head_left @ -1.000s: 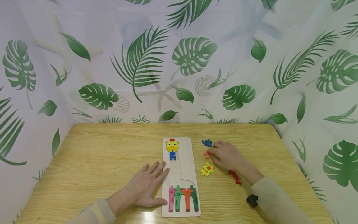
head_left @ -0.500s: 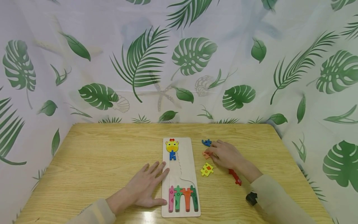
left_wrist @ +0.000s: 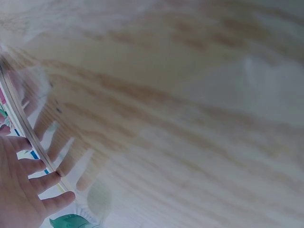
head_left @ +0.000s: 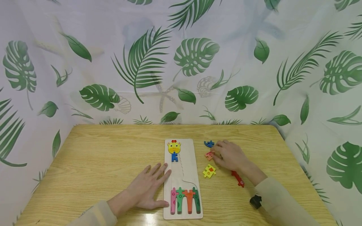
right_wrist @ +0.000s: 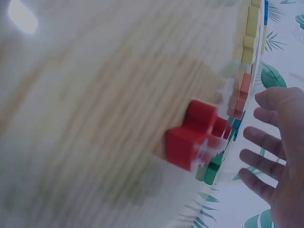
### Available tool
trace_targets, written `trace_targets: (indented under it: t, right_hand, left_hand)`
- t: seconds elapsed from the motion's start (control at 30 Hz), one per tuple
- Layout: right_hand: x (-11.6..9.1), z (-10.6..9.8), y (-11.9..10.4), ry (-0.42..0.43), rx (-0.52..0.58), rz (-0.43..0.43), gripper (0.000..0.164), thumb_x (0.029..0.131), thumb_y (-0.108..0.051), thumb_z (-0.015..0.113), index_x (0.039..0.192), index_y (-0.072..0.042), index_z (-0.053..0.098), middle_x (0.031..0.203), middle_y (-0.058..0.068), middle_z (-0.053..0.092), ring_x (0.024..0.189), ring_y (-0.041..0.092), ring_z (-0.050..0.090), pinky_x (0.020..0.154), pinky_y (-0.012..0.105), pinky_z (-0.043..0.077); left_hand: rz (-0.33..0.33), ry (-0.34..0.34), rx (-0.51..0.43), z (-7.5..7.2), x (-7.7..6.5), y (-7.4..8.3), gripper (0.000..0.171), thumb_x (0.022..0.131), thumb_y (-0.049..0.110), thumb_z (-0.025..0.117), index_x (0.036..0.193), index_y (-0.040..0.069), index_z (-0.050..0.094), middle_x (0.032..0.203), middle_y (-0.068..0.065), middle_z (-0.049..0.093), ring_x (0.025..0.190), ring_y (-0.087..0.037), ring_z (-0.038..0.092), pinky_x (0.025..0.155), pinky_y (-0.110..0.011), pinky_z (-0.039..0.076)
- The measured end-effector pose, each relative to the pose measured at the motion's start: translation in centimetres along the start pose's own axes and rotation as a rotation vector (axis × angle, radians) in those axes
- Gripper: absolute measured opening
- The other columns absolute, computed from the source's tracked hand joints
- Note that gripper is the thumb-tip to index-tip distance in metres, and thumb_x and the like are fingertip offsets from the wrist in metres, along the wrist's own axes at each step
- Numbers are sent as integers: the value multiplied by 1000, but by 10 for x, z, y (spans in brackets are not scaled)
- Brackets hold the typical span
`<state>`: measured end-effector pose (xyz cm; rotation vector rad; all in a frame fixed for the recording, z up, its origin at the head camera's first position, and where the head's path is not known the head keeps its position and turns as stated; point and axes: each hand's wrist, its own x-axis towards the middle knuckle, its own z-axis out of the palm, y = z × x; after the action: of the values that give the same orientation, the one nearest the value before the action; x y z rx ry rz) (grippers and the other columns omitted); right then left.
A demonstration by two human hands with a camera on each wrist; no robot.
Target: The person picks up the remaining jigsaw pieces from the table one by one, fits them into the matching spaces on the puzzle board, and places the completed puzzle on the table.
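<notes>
A wooden giraffe puzzle board (head_left: 189, 166) lies on the table, with a yellow giraffe head (head_left: 174, 147), a blue piece (head_left: 174, 157) below it and pink, green and orange leg pieces (head_left: 189, 201) set in. My left hand (head_left: 145, 190) is spread flat, fingertips and thumb at the board's left edge; the left wrist view shows its fingers (left_wrist: 45, 183) along that edge. My right hand (head_left: 230, 157) hovers beside a salmon-pink puzzle piece (head_left: 208, 155), fingertips right at its side. In the right wrist view its fingers (right_wrist: 263, 137) are loosely bent and apart, gripping nothing.
Right of the board lie a blue piece (head_left: 209, 143), a yellow piece (head_left: 209, 171) and a red piece (head_left: 238, 179) under the right forearm. A green piece (right_wrist: 214, 167) shows only in the right wrist view. A leaf-print curtain (head_left: 198, 62) surrounds the table.
My right hand's fingers have drawn back slightly from the salmon-pink piece, so more of its face shows. The left hand and the board stay put.
</notes>
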<state>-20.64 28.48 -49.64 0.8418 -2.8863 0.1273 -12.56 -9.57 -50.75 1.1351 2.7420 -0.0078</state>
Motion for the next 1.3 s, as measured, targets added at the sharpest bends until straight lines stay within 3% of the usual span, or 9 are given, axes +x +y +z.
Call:
trace_targets:
  t: [0.33, 0.47, 0.77, 1.3]
  right_hand:
    - [-2, -1, -6, -43, -60, 131, 50, 94, -56, 69, 120, -13, 77, 124, 10, 72, 118, 33, 65, 100, 55, 57]
    - [-2, -1, -8, -88, -82, 183, 60, 92, -63, 67, 122, -12, 75, 125, 12, 70, 119, 35, 63, 100, 57, 56]
    - [1, -3, -13, -148, -148, 235, 57, 89, -69, 67, 102, -14, 71, 112, 11, 68, 104, 32, 62, 90, 54, 56]
    - [2, 0, -16, -154, -186, 229, 68, 89, -71, 65, 116, -9, 74, 117, 14, 70, 109, 35, 65, 92, 55, 58]
  left_hand:
    - [-1, 11, 13, 0, -1, 0, 109, 89, 91, 38, 168, 17, 28, 176, -14, 25, 160, -37, 35, 126, -58, 38]
    - [1, 8, 6, 1, 0, 0, 109, 89, 91, 37, 168, 17, 28, 176, -14, 25, 160, -38, 35, 126, -58, 38]
    - [6, 2, 1, 0, 0, -1, 109, 89, 91, 36, 169, 17, 27, 176, -14, 25, 160, -37, 35, 126, -59, 38]
    - [7, 3, 18, 0, 1, -1, 109, 89, 92, 36, 169, 17, 27, 177, -13, 26, 160, -37, 35, 126, -58, 39]
